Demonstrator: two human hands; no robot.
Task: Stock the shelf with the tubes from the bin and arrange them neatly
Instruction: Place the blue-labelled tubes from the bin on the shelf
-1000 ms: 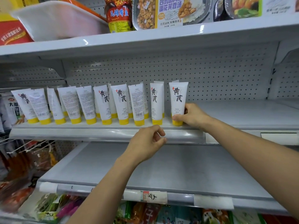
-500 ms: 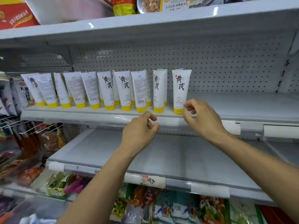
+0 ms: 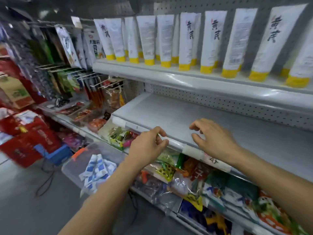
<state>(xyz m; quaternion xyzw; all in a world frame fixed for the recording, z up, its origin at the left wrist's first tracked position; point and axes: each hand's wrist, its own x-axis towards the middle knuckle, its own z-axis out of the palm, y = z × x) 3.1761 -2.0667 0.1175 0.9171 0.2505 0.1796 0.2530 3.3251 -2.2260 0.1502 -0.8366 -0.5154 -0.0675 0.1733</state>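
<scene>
Two bare forearms reach in from the bottom of the frame toward a shop display. The left hand [image 3: 149, 147] hangs in front of the price rail of a bare grey shelf [image 3: 177, 114], its fingers loosely curled toward the thumb and gripping nothing. The right hand [image 3: 214, 141] hovers just beside it over the same shelf's front edge, fingers relaxed and slightly bent, likewise empty. Whether either hand touches the rail cannot be told.

Below and to the left of the left hand, a clear plastic bin [image 3: 72, 168] sits on the floor, holding a loose heap of blue-and-white packs [image 3: 97, 168]. Under the hands, a lower shelf is packed with bright snack bags [image 3: 186, 180], and a handwritten price label [image 3: 211, 160] is stuck on the rail near the right wrist.

Above and beyond both hands, well apart from them, the white tubes [image 3: 209, 41] stand on their yellow caps in a row along the upper shelf [image 3: 169, 77], with more tubes showing behind the front row. Some face out with black brush characters, while others show their printed backs. A perforated back panel [image 3: 220, 102] runs between the two shelves.

Farther left, packets hang from wire hooks [image 3: 67, 46], and red bags [image 3: 28, 141] crowd the aisle floor; that side of the view is blurred
</scene>
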